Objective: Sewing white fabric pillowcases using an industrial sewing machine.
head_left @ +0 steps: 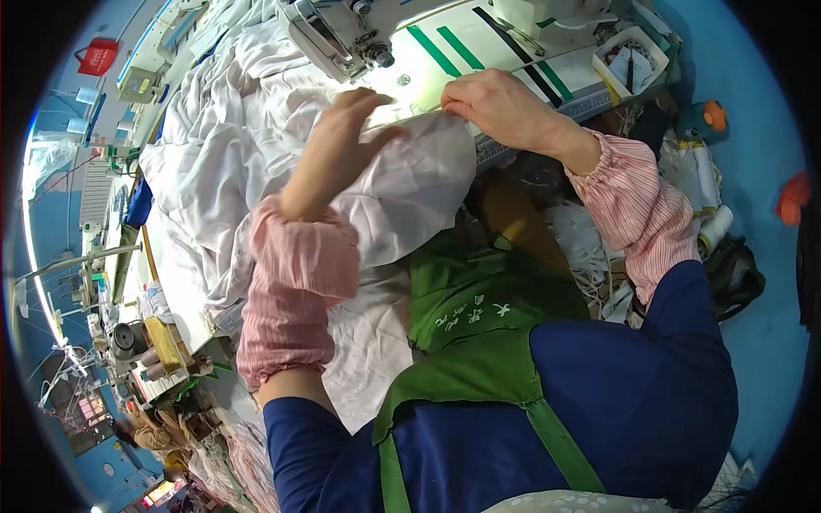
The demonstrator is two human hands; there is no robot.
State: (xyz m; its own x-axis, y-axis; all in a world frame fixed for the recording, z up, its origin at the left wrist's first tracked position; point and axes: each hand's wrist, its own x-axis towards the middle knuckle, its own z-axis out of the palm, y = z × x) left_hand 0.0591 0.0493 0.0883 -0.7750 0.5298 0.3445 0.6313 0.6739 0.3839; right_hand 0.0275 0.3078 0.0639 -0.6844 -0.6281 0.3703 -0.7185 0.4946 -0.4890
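Observation:
White fabric (410,184) lies in loose folds over the sewing table and drapes off its front edge toward my lap. My right hand (505,107) pinches the fabric's upper edge, to the right of the sewing machine's needle area. Above the cloth hovers my left hand (338,141), slightly blurred, its thumb and fingers apart and nothing visible between them. Just beyond it stands the head of the sewing machine (338,43), lit by a bright lamp. Whether the fabric's edge reaches under the presser foot is hidden by my left hand.
Green and black tape strips (434,51) mark the white machine bed, with a ruler (590,104) along its front edge. A small white box (631,60) of tools sits at the far right. Thread cones (714,227) and scraps lie below it. Another person (154,432) is at the lower left.

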